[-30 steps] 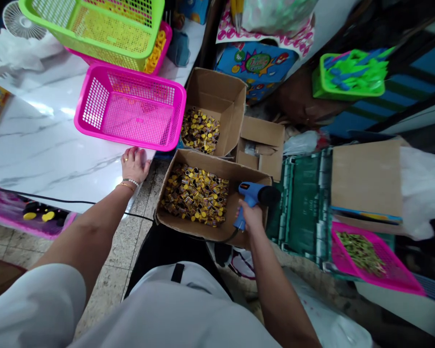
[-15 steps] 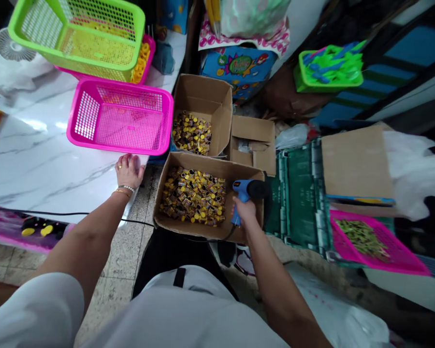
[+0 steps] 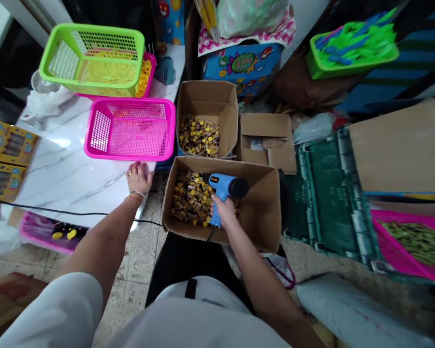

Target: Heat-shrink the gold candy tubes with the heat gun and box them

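Note:
My right hand (image 3: 224,211) is wrapped round the handle of a blue and black heat gun (image 3: 222,185). Its nozzle points left over a heap of small yellow-capped pieces (image 3: 190,198) in an open cardboard box (image 3: 259,208). My left hand (image 3: 139,178) rests on the corner of the marble-patterned table (image 3: 105,186), fingers spread and holding nothing. Just beyond it stands a pink plastic basket (image 3: 130,157). A black cord (image 3: 76,211) runs across the table toward the box.
A second cardboard box (image 3: 206,99) with similar pieces stands behind. A green basket (image 3: 92,89) sits at the back left. Right of the boxes are a dark green crate (image 3: 329,193) and a pink tray of greenish pieces (image 3: 409,241). A large pale sack (image 3: 362,309) lies on the floor.
The heat gun in my right hand has moved left within the box, over the heap of pieces. The view has shifted somewhat; my left hand stays on the table corner.

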The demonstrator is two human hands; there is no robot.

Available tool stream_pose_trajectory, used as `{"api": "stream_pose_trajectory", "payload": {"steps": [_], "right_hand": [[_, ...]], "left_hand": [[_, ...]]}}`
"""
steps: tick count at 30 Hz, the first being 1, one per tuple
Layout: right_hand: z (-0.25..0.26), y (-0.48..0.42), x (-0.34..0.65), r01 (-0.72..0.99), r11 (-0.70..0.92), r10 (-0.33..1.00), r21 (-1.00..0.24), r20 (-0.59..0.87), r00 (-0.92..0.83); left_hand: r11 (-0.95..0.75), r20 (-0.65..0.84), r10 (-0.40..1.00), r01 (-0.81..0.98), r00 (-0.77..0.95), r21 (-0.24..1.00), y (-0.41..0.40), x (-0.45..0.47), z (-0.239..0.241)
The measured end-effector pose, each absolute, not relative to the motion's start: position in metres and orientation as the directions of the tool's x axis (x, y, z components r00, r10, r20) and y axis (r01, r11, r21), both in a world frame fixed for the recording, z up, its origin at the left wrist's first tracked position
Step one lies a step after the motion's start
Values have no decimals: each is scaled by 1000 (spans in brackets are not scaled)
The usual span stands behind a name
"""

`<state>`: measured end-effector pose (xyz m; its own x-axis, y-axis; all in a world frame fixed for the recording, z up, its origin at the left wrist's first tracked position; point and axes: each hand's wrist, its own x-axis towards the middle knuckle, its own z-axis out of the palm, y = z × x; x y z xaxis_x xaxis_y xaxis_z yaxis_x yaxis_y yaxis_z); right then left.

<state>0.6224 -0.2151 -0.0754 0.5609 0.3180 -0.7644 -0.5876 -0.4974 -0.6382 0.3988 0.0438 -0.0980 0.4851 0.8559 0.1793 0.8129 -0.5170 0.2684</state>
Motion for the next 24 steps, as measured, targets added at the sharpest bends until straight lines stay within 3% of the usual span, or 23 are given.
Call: {"api": "stream_pose_trajectory", "payload": {"steps": [11, 24], "right_hand": [[-86, -169, 590, -601, -525, 345, -603, -796, 497], [-83, -166, 570, -501, -678, 364, -539, -837, 408]], "left_hand": [[-499, 135, 866, 816, 481, 293, 43, 400, -95], [-523, 169, 853, 802, 495, 291, 49, 396, -101]]}}
